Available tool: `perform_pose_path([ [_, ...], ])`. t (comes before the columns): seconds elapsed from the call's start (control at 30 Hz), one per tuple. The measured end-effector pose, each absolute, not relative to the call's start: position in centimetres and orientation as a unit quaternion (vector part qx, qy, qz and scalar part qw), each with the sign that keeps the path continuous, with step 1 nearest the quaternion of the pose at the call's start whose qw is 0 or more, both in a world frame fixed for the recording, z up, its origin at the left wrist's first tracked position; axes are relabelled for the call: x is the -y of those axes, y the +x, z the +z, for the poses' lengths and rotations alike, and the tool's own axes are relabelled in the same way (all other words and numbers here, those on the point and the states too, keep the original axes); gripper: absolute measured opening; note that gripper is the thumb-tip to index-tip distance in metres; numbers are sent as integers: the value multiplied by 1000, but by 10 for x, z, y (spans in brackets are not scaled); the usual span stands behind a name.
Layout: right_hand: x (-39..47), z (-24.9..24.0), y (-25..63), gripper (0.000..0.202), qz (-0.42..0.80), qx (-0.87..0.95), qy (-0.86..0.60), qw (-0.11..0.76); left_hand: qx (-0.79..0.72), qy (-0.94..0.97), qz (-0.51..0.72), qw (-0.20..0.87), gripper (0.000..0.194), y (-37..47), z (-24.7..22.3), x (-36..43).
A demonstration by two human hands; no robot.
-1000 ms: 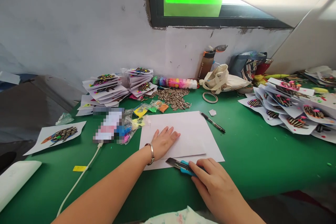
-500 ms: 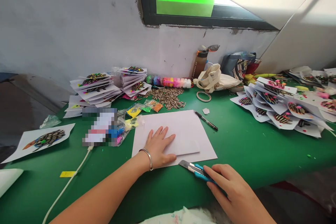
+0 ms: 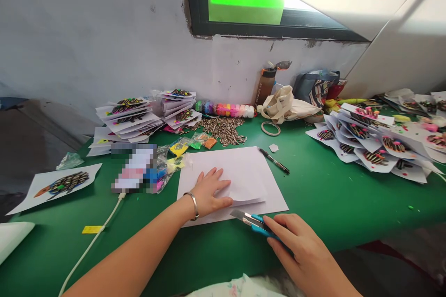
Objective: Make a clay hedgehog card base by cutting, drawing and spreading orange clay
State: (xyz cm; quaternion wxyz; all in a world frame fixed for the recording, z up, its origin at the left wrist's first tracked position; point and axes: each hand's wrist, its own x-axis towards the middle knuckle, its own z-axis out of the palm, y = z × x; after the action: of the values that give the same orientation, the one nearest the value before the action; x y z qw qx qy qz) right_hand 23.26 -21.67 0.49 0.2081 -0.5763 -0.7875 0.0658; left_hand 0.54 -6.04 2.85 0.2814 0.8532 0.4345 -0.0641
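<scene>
My left hand [image 3: 209, 195] lies flat with fingers spread on a folded sheet of white paper [image 3: 249, 188]. Under that sheet is a larger piece of white paper [image 3: 270, 171] on the green table. Between my right hand [image 3: 296, 246] and the papers is a blue utility knife [image 3: 259, 225], gripped in my right fingers. Its blade is out and points left, close to the front edge of the papers; I cannot tell whether it touches them. A black pen [image 3: 274, 160] rests across the right edge of the larger paper.
Sunflower seeds [image 3: 225, 130] lie in a heap beyond the paper, near bags of coloured clay [image 3: 179, 146]. Stacks of seed pictures stand at left [image 3: 130, 118] and right [image 3: 372, 139]. A phone [image 3: 135, 169] with a cable and a tape roll [image 3: 271, 128] are on the table.
The knife and my right hand have shifted slightly left, towards the papers. The folded sheet's front edge has lifted a little. My left hand stays spread on it.
</scene>
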Motion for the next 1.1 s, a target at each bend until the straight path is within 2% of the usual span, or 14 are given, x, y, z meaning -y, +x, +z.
perform_pose_path([
  [0.2,198,8,208,30,37,783,-587,202,-438,844,-55,304,55,3,29,56],
  [0.57,165,6,144,22,41,813,-551,184,-417,848,-43,325,56,1,28,52],
  [0.77,165,0,138,26,51,823,-531,197,-417,849,-29,322,47,1,27,51],
  [1.1,176,-7,150,33,64,854,-475,202,-420,860,-35,289,51,2,19,55],
])
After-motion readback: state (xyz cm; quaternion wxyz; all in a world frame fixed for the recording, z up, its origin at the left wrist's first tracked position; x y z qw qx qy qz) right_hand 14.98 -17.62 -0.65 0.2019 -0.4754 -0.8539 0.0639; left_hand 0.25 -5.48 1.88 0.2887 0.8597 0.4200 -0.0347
